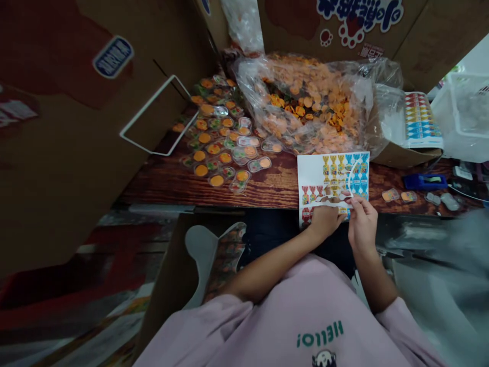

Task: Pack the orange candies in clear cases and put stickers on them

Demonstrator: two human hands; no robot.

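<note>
A white sticker sheet (311,171) printed with yellow, blue and red candy-shaped stickers lies over the table's front edge. Across it runs a thin white strip (350,176) with scalloped edges, partly lifted off and curving upward. My right hand (362,221) is closed, its thumb and forefinger pinching that strip at the sheet's right side. Over the lower part of the sheet is my left hand (324,223), fingers curled against it close to my right hand; its fingertips are partly hidden.
Small clear packs with orange caps (204,137) are scattered at left. Behind the sheet sits a plastic bag (305,97) of orange pieces. To the right are a box (401,153) with more sheets, a blue tape dispenser (425,181) and a white basket (466,112). Large cartons (76,153) stand left.
</note>
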